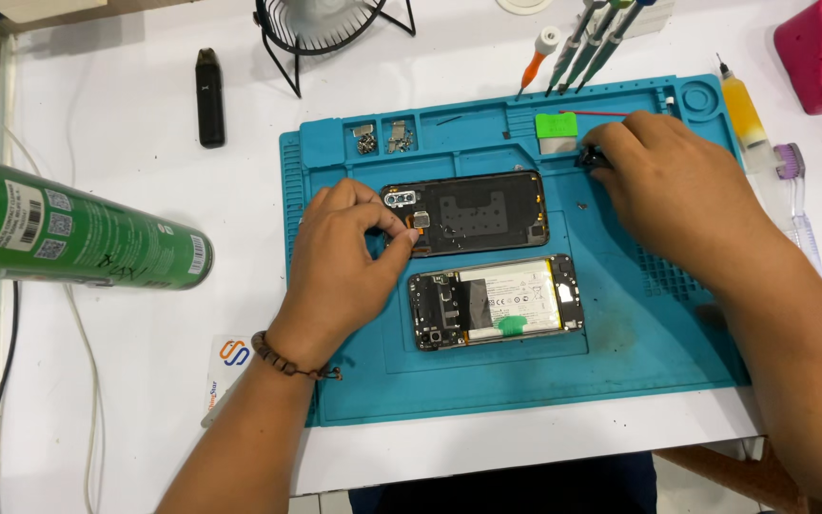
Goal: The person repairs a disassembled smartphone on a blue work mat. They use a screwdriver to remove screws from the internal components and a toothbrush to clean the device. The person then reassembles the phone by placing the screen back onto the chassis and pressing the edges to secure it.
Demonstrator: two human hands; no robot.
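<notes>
**Both hands at an opened phone on the blue mat**

We see the left hand (340,252) pinching the near-left edge of the black back cover (473,212), thumb and forefinger closed on it beside the camera cut-out. Just below that grip lies the opened phone body (497,302), its battery and boards facing up, close to the cover but apart from it. A beaded bracelet (283,360) circles the left wrist.

The right hand (673,195) rests farther right, fingers closed around a small dark part (590,157); we cannot tell what it is. Just left of those fingers sits a green-and-grey block (556,131).

Everything lies on a blue work mat (639,352). Beyond the right hand stand screwdrivers (587,43), and a yellow bottle (742,112) lies to its right. Well left of the left hand, a green spray can (78,233) juts in; a black fan base (321,29) stands beyond.
</notes>
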